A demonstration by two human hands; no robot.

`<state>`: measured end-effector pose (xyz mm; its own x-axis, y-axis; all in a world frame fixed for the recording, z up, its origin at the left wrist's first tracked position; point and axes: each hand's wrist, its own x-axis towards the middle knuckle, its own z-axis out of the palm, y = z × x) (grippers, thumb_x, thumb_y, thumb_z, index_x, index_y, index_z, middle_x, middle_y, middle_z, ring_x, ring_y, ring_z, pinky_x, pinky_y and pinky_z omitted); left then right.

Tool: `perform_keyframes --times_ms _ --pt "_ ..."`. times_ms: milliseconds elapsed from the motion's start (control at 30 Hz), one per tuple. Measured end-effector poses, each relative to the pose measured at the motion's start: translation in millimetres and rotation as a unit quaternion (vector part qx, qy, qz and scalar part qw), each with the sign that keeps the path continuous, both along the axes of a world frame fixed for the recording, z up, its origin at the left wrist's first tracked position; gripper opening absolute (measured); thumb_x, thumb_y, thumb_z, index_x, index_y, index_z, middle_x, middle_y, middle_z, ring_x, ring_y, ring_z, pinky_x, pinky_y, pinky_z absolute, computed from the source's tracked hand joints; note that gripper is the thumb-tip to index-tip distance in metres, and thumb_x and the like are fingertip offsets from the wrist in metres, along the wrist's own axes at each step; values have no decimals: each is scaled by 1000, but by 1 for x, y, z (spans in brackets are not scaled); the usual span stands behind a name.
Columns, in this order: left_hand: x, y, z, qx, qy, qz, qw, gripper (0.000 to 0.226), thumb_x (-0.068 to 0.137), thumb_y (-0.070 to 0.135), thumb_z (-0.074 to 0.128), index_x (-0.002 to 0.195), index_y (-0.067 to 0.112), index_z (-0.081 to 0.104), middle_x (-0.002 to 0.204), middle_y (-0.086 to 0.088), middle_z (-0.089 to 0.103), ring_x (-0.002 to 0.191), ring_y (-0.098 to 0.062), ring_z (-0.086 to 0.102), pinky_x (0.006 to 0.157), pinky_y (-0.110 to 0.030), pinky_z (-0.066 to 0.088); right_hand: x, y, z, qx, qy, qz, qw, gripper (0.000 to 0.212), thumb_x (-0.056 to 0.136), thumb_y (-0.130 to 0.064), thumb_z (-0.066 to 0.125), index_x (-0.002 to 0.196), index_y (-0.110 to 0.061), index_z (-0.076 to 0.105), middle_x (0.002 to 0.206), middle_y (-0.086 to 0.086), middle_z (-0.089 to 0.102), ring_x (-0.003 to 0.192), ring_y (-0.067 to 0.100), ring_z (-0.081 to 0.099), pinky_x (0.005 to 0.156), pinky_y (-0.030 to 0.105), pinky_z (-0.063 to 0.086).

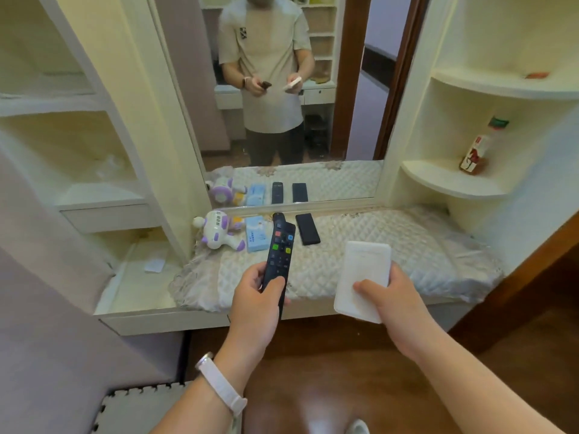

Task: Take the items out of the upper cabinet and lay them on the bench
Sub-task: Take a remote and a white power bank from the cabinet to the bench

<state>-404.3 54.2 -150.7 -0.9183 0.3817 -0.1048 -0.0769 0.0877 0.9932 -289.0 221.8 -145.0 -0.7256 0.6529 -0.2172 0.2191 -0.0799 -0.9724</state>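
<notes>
The quilted, cream-padded bench below the mirror carries a purple-and-white plush toy, a pale blue box and a flat black phone. Above its front edge, the right hand pinches a white rectangular power bank, long axis pointing away. The left hand, fingers wrapped, grips a black remote control with coloured buttons, aimed at the mirror.

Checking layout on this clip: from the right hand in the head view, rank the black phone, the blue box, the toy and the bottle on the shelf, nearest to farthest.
1. black phone, on the bench up-left of the right hand.
2. blue box, further left.
3. toy, at the bench's left end.
4. bottle, on the right-hand shelf, about as far as the toy; too close to call.
</notes>
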Motion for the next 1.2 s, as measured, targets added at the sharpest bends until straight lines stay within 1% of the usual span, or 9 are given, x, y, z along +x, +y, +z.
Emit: perform_keyframes --times_ms 100,200,433,567,667,767,833,1033,1200 --pt "-11 44 6 -12 -10 5 1000 15 95 11 54 103 20 61 87 -6 65 57 -15 59 54 -25 48 -15 47 4 -13 5 -7 1000 37 88 -6 63 119 -24 54 109 0 67 100 21 64 86 43 55" --pt "-23 86 9 -13 -20 24 999 14 96 11 54 105 20 60 87 -6 63 53 -14 58 56 -32 46 -24 93 2 -11 7 -5 1000 40 87 -7 64 122 -24 54 110 -1 68 100 20 65 86 44 55" --pt "-29 182 -1 -32 -21 36 999 12 96 10 54 99 19 61 84 -6 60 52 -13 58 48 -21 42 -38 190 -13 -36 10 13 999 35 87 -4 61 107 -32 56 109 -4 68 98 19 66 84 44 57" --pt "-40 209 -12 -56 -32 43 997 9 96 11 54 98 16 60 84 -10 58 53 -15 57 51 -28 41 -42 217 -26 -62 -2 22 998 38 87 -4 62 118 -25 55 111 0 68 100 20 66 84 42 56" --pt "-54 227 -19 -64 -39 58 996 8 97 13 53 98 16 61 84 -9 59 54 -16 57 51 -29 40 -52 237 -35 -74 -10 21 997 36 87 -3 62 113 -28 55 111 -1 68 100 19 65 83 40 55" --pt "-67 241 -28 -73 -49 61 994 9 97 15 53 96 18 61 83 -8 60 58 -18 58 50 -28 41 -67 250 -42 -90 -21 16 996 34 87 -3 61 106 -31 54 109 -2 66 99 20 64 73 38 56" --pt "-78 252 -36 -75 -58 61 994 8 97 15 53 96 16 60 82 -8 60 58 -18 58 49 -28 40 -77 257 -47 -96 -36 26 994 37 88 -3 61 114 -27 53 111 0 65 98 22 64 65 36 57" --pt "-129 287 -75 -82 -89 62 991 9 97 13 52 97 13 61 80 -9 60 58 -20 55 46 -26 41 -123 285 -72 -74 -88 45 992 37 90 -8 62 117 -30 52 110 -5 66 98 16 64 70 33 55" --pt "-185 313 -113 -102 -125 72 984 10 96 13 52 97 15 62 84 -12 65 58 -17 58 53 -31 44 -176 314 -95 -63 -151 77 984 36 88 -9 61 115 -33 57 109 -3 69 99 20 66 84 48 57"
